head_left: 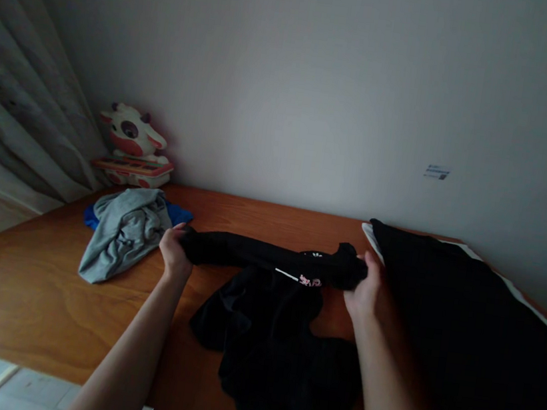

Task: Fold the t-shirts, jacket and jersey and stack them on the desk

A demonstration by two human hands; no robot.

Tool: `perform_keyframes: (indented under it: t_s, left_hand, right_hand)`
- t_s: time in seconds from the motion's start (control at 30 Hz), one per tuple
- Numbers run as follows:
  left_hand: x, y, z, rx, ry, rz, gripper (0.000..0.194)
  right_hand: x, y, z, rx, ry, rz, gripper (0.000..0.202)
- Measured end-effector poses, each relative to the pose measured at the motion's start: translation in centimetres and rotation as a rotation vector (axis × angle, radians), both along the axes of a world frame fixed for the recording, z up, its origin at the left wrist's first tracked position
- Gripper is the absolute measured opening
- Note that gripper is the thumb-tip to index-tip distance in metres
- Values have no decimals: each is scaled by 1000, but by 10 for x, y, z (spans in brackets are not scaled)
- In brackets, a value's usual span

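A black garment (279,347) with a small pink and white print lies partly on the wooden table, its far part lifted and stretched sideways between my hands. My left hand (176,253) is closed around one end of the stretched cloth. The other end is gripped by my right hand (364,285), with the cloth bunched beside the fingers. The lower part of the garment spreads in loose folds toward the table's front edge. Its exact kind cannot be made out from the dark folds.
On the left a crumpled grey garment (123,232) lies over a blue cloth (179,213). Behind it stands a cow-shaped toy keyboard (135,146) near the curtain (26,92). Flat black cloth (464,324) with white beneath covers the right side of the wooden table (38,308). A wall runs behind.
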State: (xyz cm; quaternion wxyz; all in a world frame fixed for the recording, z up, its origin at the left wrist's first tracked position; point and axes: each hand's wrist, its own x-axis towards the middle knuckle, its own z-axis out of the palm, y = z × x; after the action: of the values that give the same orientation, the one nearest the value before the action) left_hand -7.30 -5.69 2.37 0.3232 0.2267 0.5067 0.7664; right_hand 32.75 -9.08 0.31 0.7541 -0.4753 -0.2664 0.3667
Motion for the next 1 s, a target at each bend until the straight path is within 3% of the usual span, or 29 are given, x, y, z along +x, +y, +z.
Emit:
perform_keyframes:
  t_s: [0.13, 0.2, 0.23, 0.33, 0.43, 0.53, 0.63, 0.73, 0.87, 0.9, 1.0]
  left_hand:
    - [10, -4, 1, -162, 222, -249, 33]
    - [18, -10, 0, -216, 435, -232, 24]
    - [23, -14, 0, -210, 570, -188, 28]
    - [34, -26, 5, -69, 1009, -82, 46]
    - [43, -38, 15, 137, 1260, -204, 37]
    - [47, -48, 25, 172, 1345, -450, 42]
    - [52, -52, 28, -4, 1389, -616, 48]
    - [57, -50, 23, -121, 1474, -565, 56]
    - [66, -41, 11, 63, 1445, -393, 40]
    - [66, -40, 7, 100, 1420, -417, 38]
    - [64, -36, -1, 94, 1404, -622, 63]
  right_hand:
    - [-6, -5, 0, -172, -257, 33, 44]
    - [-10, -9, 2, -111, -250, 109, 41]
    - [-10, -11, 3, -66, -201, 148, 36]
    - [-10, -20, 12, 53, -53, 274, 20]
    - [-10, -28, 21, 152, 57, 382, 24]
    - [-14, -32, 28, 224, 213, 469, 36]
    - [-18, -33, 30, 245, 253, 522, 36]
    - [-19, -32, 27, 235, 211, 579, 37]
    - [-18, -31, 21, 201, 143, 709, 46]
    - [-19, -30, 20, 194, 129, 734, 48]
    - [-22, -27, 17, 194, 96, 709, 50]
